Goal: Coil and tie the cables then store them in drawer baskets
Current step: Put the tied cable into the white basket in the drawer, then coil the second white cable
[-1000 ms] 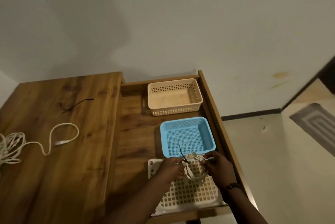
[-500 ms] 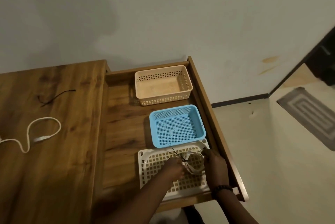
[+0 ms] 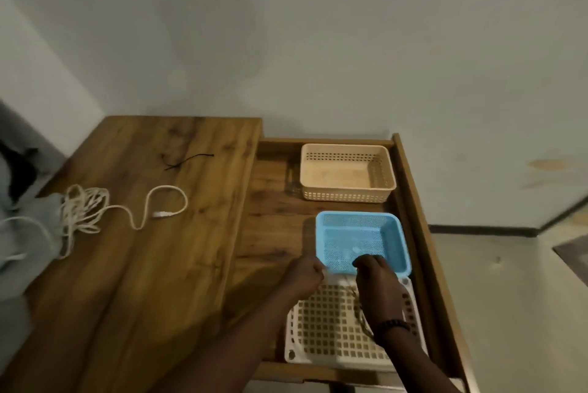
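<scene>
White basket (image 3: 321, 329) nearest, at 5 o'clock in the open drawer (image 3: 270, 233). Right hand (image 3: 378, 284) over its far edge, fingers curled down; a dark tie (image 3: 361, 313) shows just under the hand against the basket grid, coiled cable itself mostly hidden, so can't tell whether this grip holds anything. Left hand (image 3: 305, 275) just at 9 o'clock of the right one, grip closed in a fist, a bit of white showing at the knuckles; too blurred to say what it is. Blue basket (image 3: 397, 233) touching the white one's far side, both hands overlapping its near rim. Beige basket (image 3: 346, 151) beyond, at drawer's back. On the tabletop (image 3: 143, 265) at 10 o'clock: loose white cable (image 3: 95, 211), one end looped toward the drawer. Spare black tie (image 3: 187, 160) farther back.
</scene>
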